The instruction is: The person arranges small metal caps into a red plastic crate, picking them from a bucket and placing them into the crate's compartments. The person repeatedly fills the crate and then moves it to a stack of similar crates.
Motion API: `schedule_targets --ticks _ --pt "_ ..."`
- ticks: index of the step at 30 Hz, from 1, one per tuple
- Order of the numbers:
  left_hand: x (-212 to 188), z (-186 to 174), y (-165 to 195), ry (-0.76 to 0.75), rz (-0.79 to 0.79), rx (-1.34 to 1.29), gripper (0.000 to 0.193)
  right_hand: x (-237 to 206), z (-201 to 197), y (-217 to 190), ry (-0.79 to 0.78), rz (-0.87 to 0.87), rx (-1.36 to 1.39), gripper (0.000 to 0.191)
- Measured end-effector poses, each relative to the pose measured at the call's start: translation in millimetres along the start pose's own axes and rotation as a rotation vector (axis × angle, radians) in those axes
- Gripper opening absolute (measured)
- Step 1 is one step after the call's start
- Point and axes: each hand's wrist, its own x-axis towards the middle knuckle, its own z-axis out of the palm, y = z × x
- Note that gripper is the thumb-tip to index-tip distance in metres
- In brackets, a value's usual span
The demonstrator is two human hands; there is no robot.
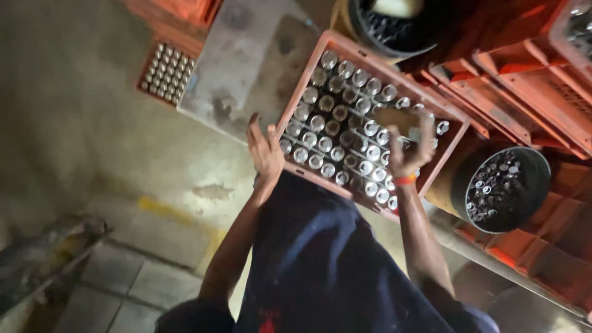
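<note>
Seen from the head camera, a salmon-red plastic crate (370, 126) sits just above centre, tilted with one corner toward 12 o'clock, its compartments filled with small bottles whose silvery caps (325, 143) face up. The left hand (265, 151) rests at the crate's 8 o'clock edge with the fingers spread and pointing up, the palm against the rim. The right hand (410, 151) reaches over the crate's 4 o'clock part, fingers curled around something blurred above the caps; what it pinches cannot be told. A red band (404, 180) circles that wrist. Dark blue clothing (320, 259) fills the lower middle and hides the crate's near corner. At 3 o'clock of the crate stands a dark round bucket (501, 188) full of loose caps or small bottles, just beside the right forearm. Stacked red crates (530, 80) crowd the 1 to 3 o'clock side, and another dark bucket (394, 24) stands at 12 o'clock. Well apart at 10 o'clock, a second filled crate (165, 71) lies on the stained concrete floor (92, 123).
</note>
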Motion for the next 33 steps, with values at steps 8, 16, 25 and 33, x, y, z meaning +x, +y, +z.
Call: schedule_targets --ticks 8,16,25,33 --pt "1 -1 4 -0.004 0.006 0.015 0.059 -2 -5 18 0.109 0.032 0.041 0.068" --pt "0 -2 2 -0.004 0.043 0.006 0.060 36 11 20 -0.028 -0.018 -0.033 0.044" --pt "-4 2 0 0.008 -0.006 -0.022 0.060 45 9 32 0.180 -0.004 0.125 0.058" --pt "-4 -1 7 -0.017 -0.050 -0.031 0.057 79 11 66 0.048 -0.164 -0.104 0.061"
